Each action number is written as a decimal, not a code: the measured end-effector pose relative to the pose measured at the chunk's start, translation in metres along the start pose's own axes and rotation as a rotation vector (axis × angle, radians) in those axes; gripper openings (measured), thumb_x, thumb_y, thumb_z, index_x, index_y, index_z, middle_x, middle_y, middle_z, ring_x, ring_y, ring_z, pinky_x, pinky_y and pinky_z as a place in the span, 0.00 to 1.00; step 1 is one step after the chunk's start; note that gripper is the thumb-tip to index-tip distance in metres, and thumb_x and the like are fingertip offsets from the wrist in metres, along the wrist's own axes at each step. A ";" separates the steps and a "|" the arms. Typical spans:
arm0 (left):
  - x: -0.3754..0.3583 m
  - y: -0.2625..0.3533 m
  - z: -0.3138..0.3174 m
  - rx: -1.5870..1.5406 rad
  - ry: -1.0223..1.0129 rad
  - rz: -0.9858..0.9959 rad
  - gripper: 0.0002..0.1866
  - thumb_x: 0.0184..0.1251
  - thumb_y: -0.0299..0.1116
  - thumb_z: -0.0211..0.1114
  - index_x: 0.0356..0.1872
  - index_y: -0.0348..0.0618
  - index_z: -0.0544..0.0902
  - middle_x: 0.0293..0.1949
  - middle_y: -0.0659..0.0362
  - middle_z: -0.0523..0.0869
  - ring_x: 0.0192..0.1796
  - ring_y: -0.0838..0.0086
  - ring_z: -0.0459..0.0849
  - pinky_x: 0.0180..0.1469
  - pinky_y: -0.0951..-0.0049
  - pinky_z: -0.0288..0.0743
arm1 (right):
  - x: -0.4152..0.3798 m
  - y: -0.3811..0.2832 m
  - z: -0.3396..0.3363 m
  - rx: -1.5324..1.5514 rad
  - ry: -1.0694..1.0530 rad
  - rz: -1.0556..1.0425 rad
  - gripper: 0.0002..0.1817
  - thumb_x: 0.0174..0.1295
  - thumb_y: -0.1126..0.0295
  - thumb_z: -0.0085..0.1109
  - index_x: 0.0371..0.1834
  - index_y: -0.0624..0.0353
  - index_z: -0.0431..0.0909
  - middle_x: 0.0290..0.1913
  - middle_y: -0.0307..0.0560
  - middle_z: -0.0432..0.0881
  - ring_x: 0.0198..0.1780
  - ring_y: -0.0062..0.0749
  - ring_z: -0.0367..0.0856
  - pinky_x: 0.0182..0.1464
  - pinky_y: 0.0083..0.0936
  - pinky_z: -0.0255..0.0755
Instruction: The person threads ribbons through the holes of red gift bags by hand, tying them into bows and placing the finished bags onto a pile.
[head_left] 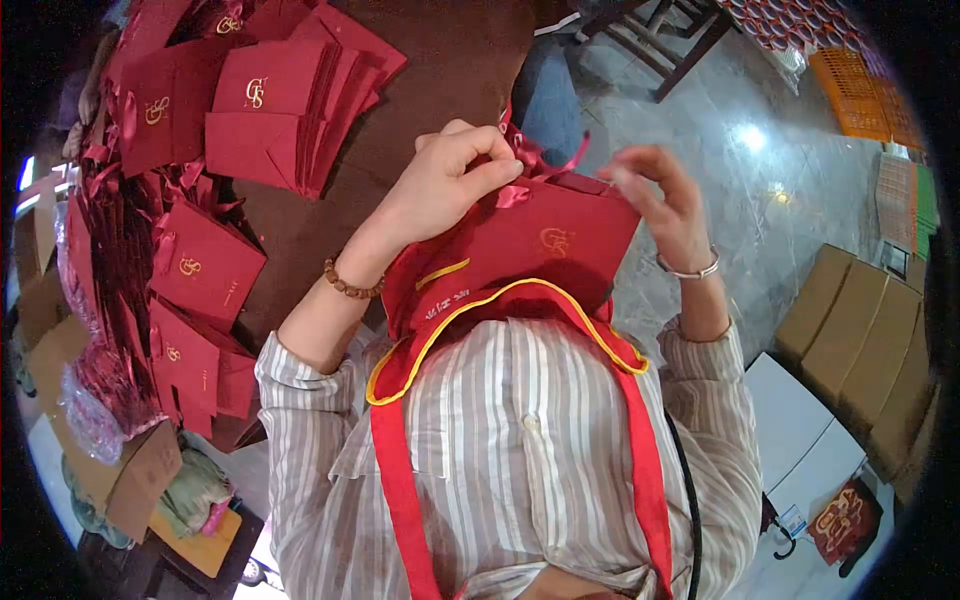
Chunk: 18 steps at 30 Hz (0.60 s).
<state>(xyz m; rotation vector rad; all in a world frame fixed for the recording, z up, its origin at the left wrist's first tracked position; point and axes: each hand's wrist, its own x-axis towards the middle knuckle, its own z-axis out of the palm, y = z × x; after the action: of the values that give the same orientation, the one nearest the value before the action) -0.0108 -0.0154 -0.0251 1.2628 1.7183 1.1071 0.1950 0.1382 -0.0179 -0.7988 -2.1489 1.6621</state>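
Note:
A dark red paper gift bag [575, 235] with a gold logo lies in front of my red apron [430, 275], its open top facing away from me. My left hand [455, 175] is closed at the bag's upper left, thumb and forefinger pinched on the red ribbon [513, 195]. Another ribbon end [575, 155] stands up loose above the opening. My right hand [665, 200] is beside the bag's upper right corner, slightly blurred, with thumb and fingers apart and nothing visible between them.
On the brown table [440, 60] to the left lies a fanned stack of red gift bags [265, 95]. More red bags [205, 265] pile along its far left side. Cardboard boxes [850, 330] and a white box [800, 425] stand right. A dark stool [660, 45] and orange crate [850, 95] are beyond.

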 end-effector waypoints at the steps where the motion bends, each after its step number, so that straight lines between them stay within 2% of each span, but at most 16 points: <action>1: -0.001 -0.001 0.000 0.009 0.018 -0.001 0.08 0.60 0.37 0.62 0.29 0.43 0.79 0.24 0.61 0.77 0.36 0.72 0.72 0.46 0.68 0.62 | -0.001 -0.002 0.001 -0.214 -0.033 -0.171 0.07 0.60 0.69 0.57 0.38 0.58 0.78 0.41 0.42 0.82 0.48 0.28 0.74 0.48 0.23 0.66; 2: -0.001 -0.001 -0.002 0.011 0.018 0.000 0.08 0.60 0.37 0.62 0.29 0.43 0.79 0.24 0.61 0.77 0.36 0.72 0.72 0.46 0.68 0.62 | 0.000 -0.005 -0.004 -0.308 -0.135 -0.231 0.06 0.57 0.70 0.59 0.34 0.60 0.79 0.48 0.44 0.80 0.55 0.32 0.69 0.52 0.26 0.64; 4: -0.003 0.000 -0.004 -0.048 -0.017 -0.086 0.09 0.58 0.38 0.63 0.28 0.44 0.79 0.25 0.61 0.78 0.37 0.72 0.72 0.48 0.68 0.60 | -0.003 -0.001 -0.007 -0.350 -0.180 -0.311 0.06 0.57 0.70 0.59 0.34 0.61 0.78 0.51 0.45 0.78 0.54 0.32 0.70 0.51 0.26 0.64; 6: -0.004 0.005 -0.004 0.059 0.004 -0.020 0.09 0.57 0.38 0.64 0.28 0.44 0.79 0.26 0.61 0.78 0.38 0.72 0.72 0.50 0.68 0.58 | -0.005 -0.003 -0.006 -0.393 -0.228 -0.393 0.06 0.56 0.71 0.59 0.34 0.62 0.77 0.54 0.46 0.76 0.52 0.32 0.71 0.51 0.25 0.64; 8: -0.007 0.009 -0.002 0.165 0.018 0.040 0.09 0.57 0.39 0.65 0.28 0.45 0.79 0.26 0.62 0.78 0.38 0.73 0.72 0.51 0.68 0.56 | -0.011 -0.009 0.000 -0.107 -0.262 -0.131 0.07 0.57 0.70 0.59 0.32 0.63 0.76 0.57 0.48 0.73 0.51 0.31 0.71 0.51 0.24 0.64; 11: -0.008 0.011 0.000 0.236 0.072 0.077 0.10 0.55 0.40 0.66 0.27 0.46 0.78 0.27 0.63 0.78 0.39 0.73 0.72 0.52 0.68 0.52 | -0.013 -0.003 0.002 -0.045 -0.257 -0.019 0.07 0.57 0.70 0.58 0.30 0.63 0.75 0.57 0.50 0.73 0.50 0.29 0.72 0.50 0.23 0.64; 13: -0.009 0.008 0.000 0.187 -0.003 0.054 0.13 0.54 0.37 0.67 0.38 0.45 0.78 0.36 0.59 0.79 0.43 0.72 0.74 0.54 0.66 0.58 | -0.015 -0.004 0.002 -0.020 -0.254 -0.016 0.07 0.57 0.70 0.58 0.31 0.64 0.75 0.57 0.50 0.72 0.50 0.29 0.71 0.51 0.23 0.64; 14: -0.011 0.007 0.003 0.188 -0.003 0.054 0.13 0.54 0.37 0.67 0.38 0.45 0.78 0.36 0.59 0.79 0.43 0.72 0.74 0.54 0.66 0.58 | -0.016 -0.004 0.002 0.003 -0.246 -0.012 0.07 0.58 0.70 0.58 0.31 0.64 0.75 0.58 0.50 0.72 0.50 0.29 0.71 0.51 0.23 0.64; 16: -0.019 0.006 0.013 -0.161 0.191 0.056 0.23 0.53 0.33 0.68 0.52 0.45 0.72 0.47 0.54 0.76 0.50 0.70 0.74 0.55 0.65 0.65 | -0.017 -0.002 0.001 0.009 -0.230 -0.022 0.08 0.58 0.70 0.57 0.32 0.65 0.75 0.58 0.50 0.71 0.51 0.29 0.71 0.51 0.23 0.64; 17: -0.023 0.003 0.015 -0.161 0.187 0.059 0.23 0.53 0.33 0.68 0.52 0.45 0.72 0.47 0.54 0.76 0.50 0.70 0.74 0.55 0.65 0.65 | -0.019 0.000 -0.001 0.013 -0.217 -0.030 0.08 0.59 0.70 0.57 0.33 0.65 0.75 0.58 0.50 0.71 0.52 0.29 0.70 0.51 0.23 0.64; 18: -0.027 -0.001 0.015 -0.060 0.158 0.039 0.27 0.53 0.31 0.68 0.56 0.44 0.69 0.51 0.52 0.73 0.53 0.69 0.73 0.55 0.66 0.68 | -0.019 0.001 -0.002 0.012 -0.213 -0.030 0.08 0.59 0.70 0.57 0.33 0.65 0.75 0.58 0.50 0.71 0.52 0.29 0.70 0.51 0.23 0.64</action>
<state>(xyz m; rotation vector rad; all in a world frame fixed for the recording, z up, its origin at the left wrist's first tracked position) 0.0096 -0.0383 -0.0297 1.2045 1.7679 1.3016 0.2120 0.1285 -0.0163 -0.6069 -2.2753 1.8154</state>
